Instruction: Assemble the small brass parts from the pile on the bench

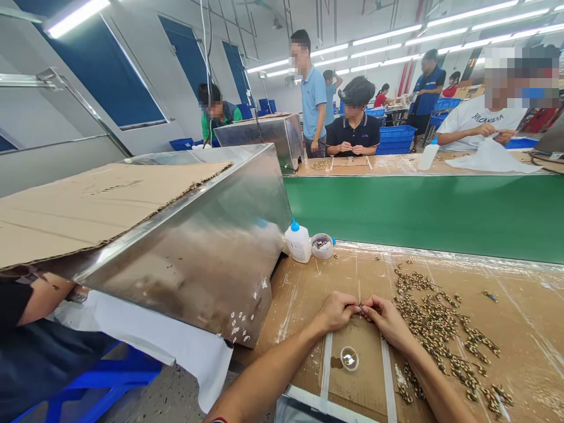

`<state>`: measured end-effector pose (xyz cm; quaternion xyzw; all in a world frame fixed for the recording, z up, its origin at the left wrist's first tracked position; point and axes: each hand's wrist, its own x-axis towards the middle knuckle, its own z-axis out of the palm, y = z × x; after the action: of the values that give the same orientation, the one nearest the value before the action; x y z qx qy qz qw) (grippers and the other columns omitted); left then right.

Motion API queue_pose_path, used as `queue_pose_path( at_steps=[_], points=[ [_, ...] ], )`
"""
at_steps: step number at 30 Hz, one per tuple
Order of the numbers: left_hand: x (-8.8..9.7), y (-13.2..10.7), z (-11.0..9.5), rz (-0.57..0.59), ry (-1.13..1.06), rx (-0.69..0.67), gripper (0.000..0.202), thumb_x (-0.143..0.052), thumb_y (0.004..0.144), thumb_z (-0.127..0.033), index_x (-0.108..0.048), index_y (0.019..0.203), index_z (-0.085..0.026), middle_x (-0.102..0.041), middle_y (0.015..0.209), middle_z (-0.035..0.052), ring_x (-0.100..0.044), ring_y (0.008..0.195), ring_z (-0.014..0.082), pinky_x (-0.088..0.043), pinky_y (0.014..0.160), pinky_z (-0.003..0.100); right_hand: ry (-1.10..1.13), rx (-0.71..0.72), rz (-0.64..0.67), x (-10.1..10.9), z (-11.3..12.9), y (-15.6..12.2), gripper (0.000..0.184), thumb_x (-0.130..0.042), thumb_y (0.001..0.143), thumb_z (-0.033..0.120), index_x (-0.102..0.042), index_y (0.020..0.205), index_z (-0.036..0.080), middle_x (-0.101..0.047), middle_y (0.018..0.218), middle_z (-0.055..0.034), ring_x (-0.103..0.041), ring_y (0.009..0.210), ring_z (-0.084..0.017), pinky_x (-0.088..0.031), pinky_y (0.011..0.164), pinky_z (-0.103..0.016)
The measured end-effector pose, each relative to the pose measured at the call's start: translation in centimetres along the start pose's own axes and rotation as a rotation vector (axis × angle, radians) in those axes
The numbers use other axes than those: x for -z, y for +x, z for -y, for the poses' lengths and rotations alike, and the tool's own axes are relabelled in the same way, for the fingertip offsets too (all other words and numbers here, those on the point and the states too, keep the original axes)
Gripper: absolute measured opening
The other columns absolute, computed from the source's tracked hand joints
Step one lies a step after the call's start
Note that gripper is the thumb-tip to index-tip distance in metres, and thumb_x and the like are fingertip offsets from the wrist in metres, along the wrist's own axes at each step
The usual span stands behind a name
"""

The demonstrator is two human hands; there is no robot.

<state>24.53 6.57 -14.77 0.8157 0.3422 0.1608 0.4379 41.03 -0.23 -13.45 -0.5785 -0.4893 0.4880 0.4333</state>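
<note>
My left hand [339,311] and my right hand [381,316] meet fingertip to fingertip over the cardboard-covered bench. Both are pinched closed on one small dark piece [360,308], mostly hidden by the fingers. Its kind is too small to make out. To the right of my right hand spreads a loose pile of small brown and gold parts [429,317]. Nearer to me, below the hands, stands a small clear cup [349,358] with a little liquid and a thin stick in it.
A white bottle with a blue cap [299,242] and a round tub [322,246] stand at the bench's far left. A large metal housing [198,247] topped with cardboard borders the left side. Beyond the bench runs a green conveyor belt [418,214]; several people sit or stand past it.
</note>
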Motion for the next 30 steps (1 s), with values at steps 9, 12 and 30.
queue_pose_path(
  at_steps=[9, 12, 30],
  points=[
    [0.13, -0.21, -0.25, -0.005, 0.036, 0.004, 0.024, -0.063, 0.089, -0.012, -0.063, 0.065, -0.012, -0.062, 0.068, 0.0011, -0.048, 0.067, 0.0115, -0.033, 0.067, 0.023, 0.028, -0.018, 0.016, 0.03, 0.0, 0.16, 0.063, -0.077, 0.058, 0.082, -0.063, 0.064, 0.021, -0.062, 0.061, -0.0028, -0.054, 0.06, -0.017, -0.048, 0.063, -0.033],
    [0.3, -0.18, -0.34, -0.008, 0.031, 0.003, 0.023, -0.06, 0.093, -0.014, -0.068, 0.071, -0.012, -0.065, 0.07, 0.0016, -0.05, 0.068, 0.0114, -0.035, 0.067, 0.022, 0.096, -0.058, 0.024, 0.08, 0.28, 0.16, 0.071, -0.079, 0.05, 0.087, -0.067, 0.069, 0.019, -0.065, 0.063, -0.0033, -0.054, 0.06, -0.016, -0.049, 0.064, -0.033],
    [-0.1, -0.13, -0.45, -0.011, 0.029, 0.031, 0.027, -0.066, 0.089, -0.016, -0.06, 0.063, -0.012, -0.053, 0.063, -0.0018, -0.043, 0.063, 0.0098, -0.029, 0.063, 0.023, -0.007, -0.036, 0.042, 0.13, -0.24, 0.17, 0.075, -0.071, 0.052, 0.095, -0.06, 0.064, 0.021, -0.059, 0.06, -0.0026, -0.051, 0.059, -0.017, -0.046, 0.063, -0.034]
  ],
)
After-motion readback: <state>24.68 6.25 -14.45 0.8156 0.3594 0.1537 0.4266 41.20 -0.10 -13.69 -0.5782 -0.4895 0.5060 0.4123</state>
